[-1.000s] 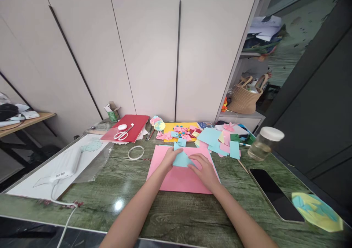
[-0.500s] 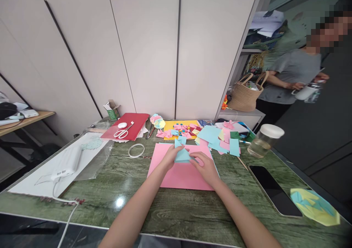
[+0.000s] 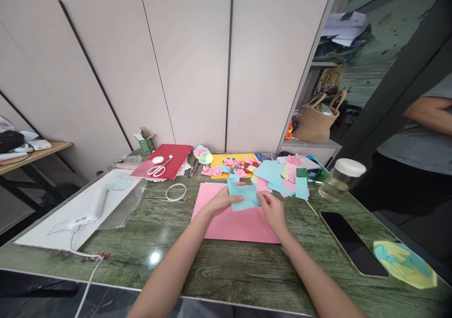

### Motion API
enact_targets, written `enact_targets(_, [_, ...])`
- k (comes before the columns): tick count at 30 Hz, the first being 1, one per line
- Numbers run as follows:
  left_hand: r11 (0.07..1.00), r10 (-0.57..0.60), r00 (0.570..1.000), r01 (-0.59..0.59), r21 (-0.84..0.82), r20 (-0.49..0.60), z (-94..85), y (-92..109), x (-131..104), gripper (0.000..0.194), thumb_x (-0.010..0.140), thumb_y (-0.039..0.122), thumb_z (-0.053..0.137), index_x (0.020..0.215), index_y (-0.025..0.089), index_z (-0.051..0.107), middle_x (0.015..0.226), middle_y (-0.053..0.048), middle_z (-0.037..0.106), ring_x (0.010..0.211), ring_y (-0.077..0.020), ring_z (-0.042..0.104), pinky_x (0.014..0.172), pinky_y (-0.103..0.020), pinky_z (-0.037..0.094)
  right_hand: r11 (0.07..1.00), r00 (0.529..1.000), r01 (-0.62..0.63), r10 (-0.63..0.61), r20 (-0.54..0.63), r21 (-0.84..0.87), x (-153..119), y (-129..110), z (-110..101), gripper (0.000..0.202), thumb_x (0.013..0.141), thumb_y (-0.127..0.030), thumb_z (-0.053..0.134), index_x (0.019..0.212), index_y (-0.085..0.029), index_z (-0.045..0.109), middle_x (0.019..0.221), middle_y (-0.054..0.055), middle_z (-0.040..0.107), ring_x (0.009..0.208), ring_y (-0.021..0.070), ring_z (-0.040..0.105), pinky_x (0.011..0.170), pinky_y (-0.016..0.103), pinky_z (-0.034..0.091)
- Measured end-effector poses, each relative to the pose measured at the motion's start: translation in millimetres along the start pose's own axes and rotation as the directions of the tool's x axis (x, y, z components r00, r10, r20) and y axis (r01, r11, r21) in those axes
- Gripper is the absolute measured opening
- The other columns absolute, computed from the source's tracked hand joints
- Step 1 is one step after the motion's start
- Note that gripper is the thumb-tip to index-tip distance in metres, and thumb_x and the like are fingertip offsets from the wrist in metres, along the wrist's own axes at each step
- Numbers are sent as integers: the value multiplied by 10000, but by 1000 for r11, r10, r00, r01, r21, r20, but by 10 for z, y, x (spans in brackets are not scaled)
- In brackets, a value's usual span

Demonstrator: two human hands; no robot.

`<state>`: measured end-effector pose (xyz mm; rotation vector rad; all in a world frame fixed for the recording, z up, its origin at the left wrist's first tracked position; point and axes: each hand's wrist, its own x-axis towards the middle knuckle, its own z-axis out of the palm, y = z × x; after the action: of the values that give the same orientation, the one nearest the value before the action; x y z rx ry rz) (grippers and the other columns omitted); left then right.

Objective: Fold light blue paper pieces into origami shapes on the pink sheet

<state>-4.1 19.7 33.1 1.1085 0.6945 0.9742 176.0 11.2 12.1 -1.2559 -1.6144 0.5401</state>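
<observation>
A light blue paper [image 3: 246, 197] is held up between my two hands, above a pink sheet [image 3: 235, 224] that lies on the green table [image 3: 155, 233]. My left hand [image 3: 223, 201] grips the paper's left side, thumb across its front and fingers behind. At the right edge, my right hand [image 3: 271, 209] pinches it between thumb and fingertips. The paper's upper left corner stands up in a point. Small folded pink and blue papers lie beyond, on a yellow sheet [image 3: 217, 159].
Scissors [image 3: 157, 170] rest on a red folder [image 3: 176, 160]. To the right are a lidded jar [image 3: 341, 180], a phone [image 3: 352, 243], a yellow-and-blue paper piece [image 3: 404, 264] and loose blue sheets [image 3: 271, 171]. A person [image 3: 416, 144] stands at the far right.
The blue paper has been opened out from a smaller folded shape into a wider piece. My right hand has moved slightly right. The person has moved right, partly out of view.
</observation>
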Motion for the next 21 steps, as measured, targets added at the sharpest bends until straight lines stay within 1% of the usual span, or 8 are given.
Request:
enact_targets(4, [997, -65, 998, 66, -41, 15, -87, -41, 30, 415, 583, 196, 679, 977, 126, 566, 1029, -125, 585, 887, -211, 557, 736, -308, 430, 988, 997, -79, 79, 2, 129, 67, 122, 32, 294, 764, -407, 426, 713, -155, 568, 564, 1, 522, 512, 127, 450, 460, 224, 321])
enact_targets(7, [991, -115, 993, 114, -65, -11, -105, -31, 39, 331, 620, 195, 646, 936, 119, 589, 967, -115, 612, 854, -191, 573, 750, -302, 432, 970, 994, -106, 98, 48, 219, 67, 127, 39, 291, 766, -363, 434, 942, -158, 541, 667, 26, 576, 567, 144, 506, 493, 239, 387])
enact_targets(9, [986, -135, 990, 131, -100, -41, -103, -10, 37, 311, 629, 192, 634, 929, 119, 590, 942, -112, 621, 827, -181, 583, 743, -291, 439, 980, 999, -26, 21, 27, 197, 37, 75, 25, 368, 790, -301, 403, 1137, -184, 431, 845, 64, 599, 677, 160, 548, 567, 270, 434])
enact_targets(11, [982, -158, 985, 149, -119, -75, -107, 11, 31, 309, 630, 190, 627, 930, 128, 584, 924, -102, 627, 772, -165, 593, 698, -275, 456, 984, 990, 140, -141, 1, 107, 1, 9, -1, 410, 807, -224, 366, 1217, -232, 350, 1097, 95, 514, 845, 170, 545, 695, 319, 446])
enact_targets(15, [978, -196, 974, 185, -99, -113, -141, 34, 12, 301, 640, 193, 604, 936, 150, 571, 912, -78, 626, 706, -137, 586, 626, -258, 472, 860, 865, 500, -490, 109, -106, -35, -79, -61, 422, 769, -96, 372, 1118, -308, 477, 1325, 47, 257, 1084, 207, 430, 858, 414, 383])
enact_targets(16, [978, -196, 974, 186, -93, -116, -151, 37, 7, 303, 641, 194, 600, 939, 150, 569, 909, -77, 625, 706, -134, 584, 624, -256, 473, 827, 838, 544, -528, 137, -139, -35, -92, -75, 422, 749, -79, 390, 1080, -311, 514, 1344, 33, 212, 1126, 227, 389, 873, 431, 369])
enact_targets(18, [980, -193, 975, 185, -77, -112, -163, 46, -1, 304, 642, 203, 597, 940, 146, 569, 894, -78, 626, 690, -131, 587, 613, -245, 471, 801, 820, 572, -549, 165, -178, -29, -116, -99, 397, 719, -69, 429, 1009, -300, 571, 1361, 17, 160, 1181, 264, 312, 892, 457, 346])
enact_targets(21, [980, -200, 977, 199, -30, -69, -164, 67, -11, 318, 653, 236, 593, 956, 147, 562, 885, -83, 630, 637, -133, 602, 564, -220, 453, 835, 845, 533, -514, 147, -141, -17, -164, -122, 257, 706, -120, 498, 876, -259, 631, 1362, 15, 167, 1193, 288, 281, 893, 463, 339])
